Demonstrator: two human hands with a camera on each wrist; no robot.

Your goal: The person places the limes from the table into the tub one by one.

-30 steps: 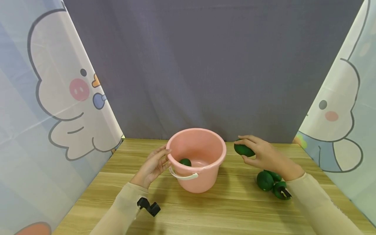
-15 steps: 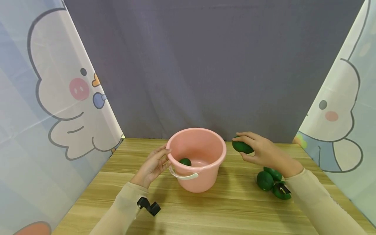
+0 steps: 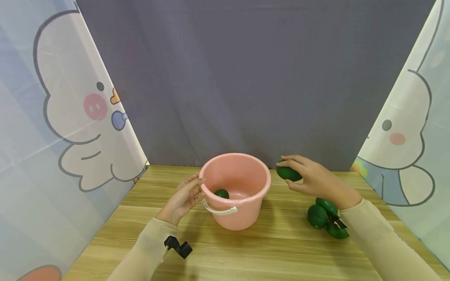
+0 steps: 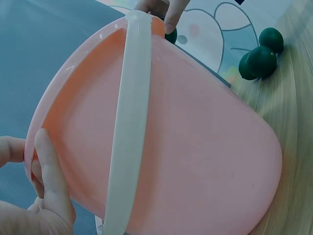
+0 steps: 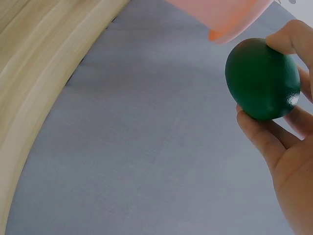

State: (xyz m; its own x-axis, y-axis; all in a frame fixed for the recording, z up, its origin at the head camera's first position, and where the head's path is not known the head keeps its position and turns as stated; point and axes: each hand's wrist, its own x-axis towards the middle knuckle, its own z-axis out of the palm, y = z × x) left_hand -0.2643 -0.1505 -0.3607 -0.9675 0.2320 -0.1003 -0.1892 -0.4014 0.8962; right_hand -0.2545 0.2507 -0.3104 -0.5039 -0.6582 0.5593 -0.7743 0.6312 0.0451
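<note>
The right hand's (image 3: 313, 177) fingers (image 5: 261, 139) held a dark-green oval fruit (image 3: 289, 174) aloft just beside the pink bucket (image 3: 237, 219), whose rim (image 3: 268, 183) the left hand (image 3: 183, 200) gripped, seemingly mid-transfer, the next move apparently calling for carrying it over the opening before release

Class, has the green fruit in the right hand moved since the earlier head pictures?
Yes: in the head view, the fruit moved slightly left and up, nearer the unmoved bucket.

Right hand (image 3: 314, 177) and its green fruit (image 3: 289, 173) now slightly higher and nearer the pink bucket (image 3: 242, 215).
</note>
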